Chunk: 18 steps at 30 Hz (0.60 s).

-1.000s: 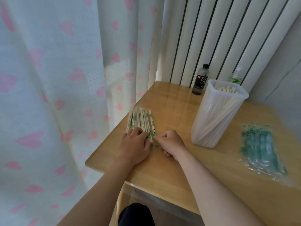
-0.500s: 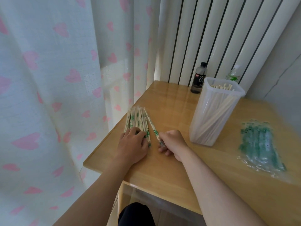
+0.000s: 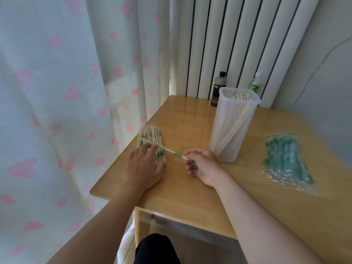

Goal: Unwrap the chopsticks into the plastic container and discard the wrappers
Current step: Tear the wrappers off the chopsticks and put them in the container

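Left hand (image 3: 144, 166) is flat with the fingers straight, pressing down on the near end of the pile of wrapped wooden chopsticks with green print (image 3: 150, 136). The pile sits on the light wooden table (image 3: 190, 189) at its left edge, beside the white curtain with pink hearts (image 3: 57, 92).

My right hand (image 3: 202, 166) pinches the near end of one wrapped chopstick pair (image 3: 167, 149) between thumb and fingertips. The pair slants left and away from me, and its far end lies across the pile, just past my left fingertips. My hands are apart but near each other.

The tall clear plastic container (image 3: 228, 141) stands upright just right of my right hand, with bare wooden chopsticks (image 3: 239, 96) leaning inside it. A heap of clear and green empty wrappers (image 3: 285, 161) lies flat further right, apart from the container.

A dark bottle (image 3: 219, 88) and a clear bottle with a green label (image 3: 255, 84) stand behind the container, by the white ribbed radiator (image 3: 228, 44).
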Tool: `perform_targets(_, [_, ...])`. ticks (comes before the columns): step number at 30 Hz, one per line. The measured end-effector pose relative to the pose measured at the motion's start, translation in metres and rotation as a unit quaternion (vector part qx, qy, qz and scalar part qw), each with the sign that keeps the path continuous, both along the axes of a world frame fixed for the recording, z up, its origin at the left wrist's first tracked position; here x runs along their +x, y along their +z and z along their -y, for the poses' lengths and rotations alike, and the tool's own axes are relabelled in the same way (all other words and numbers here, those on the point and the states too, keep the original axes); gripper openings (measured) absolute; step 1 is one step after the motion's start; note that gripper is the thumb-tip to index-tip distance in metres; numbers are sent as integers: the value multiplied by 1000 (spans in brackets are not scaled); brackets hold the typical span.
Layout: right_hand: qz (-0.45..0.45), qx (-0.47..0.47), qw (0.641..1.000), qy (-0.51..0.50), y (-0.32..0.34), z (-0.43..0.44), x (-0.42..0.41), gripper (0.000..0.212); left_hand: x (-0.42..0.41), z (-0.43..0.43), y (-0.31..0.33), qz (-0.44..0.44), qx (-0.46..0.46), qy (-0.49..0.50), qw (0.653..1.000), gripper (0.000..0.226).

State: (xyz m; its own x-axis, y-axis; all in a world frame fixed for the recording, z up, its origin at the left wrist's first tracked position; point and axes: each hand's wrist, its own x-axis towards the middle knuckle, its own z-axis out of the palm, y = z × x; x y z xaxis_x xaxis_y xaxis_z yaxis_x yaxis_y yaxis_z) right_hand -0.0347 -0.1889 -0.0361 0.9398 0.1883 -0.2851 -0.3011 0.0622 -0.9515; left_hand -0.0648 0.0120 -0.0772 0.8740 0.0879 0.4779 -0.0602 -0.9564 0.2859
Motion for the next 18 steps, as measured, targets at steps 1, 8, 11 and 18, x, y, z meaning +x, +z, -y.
perform_targets(1, [-4,11,1000,0,1,5,-3,16,-2,1,-1,18,27,-3,999,50])
perform_targets(8, [11,110,994,3,33,60,-17,22,13,38,26,147,156,-141,967,29])
perform_targets(11, [18,183,982,-33,49,83,-21,18,17,58,44,113,116,-176,971,25])
perform_targets(18, [90,225,966,-92,63,111,-27,18,21,113,61,85,-11,-285,955,43])
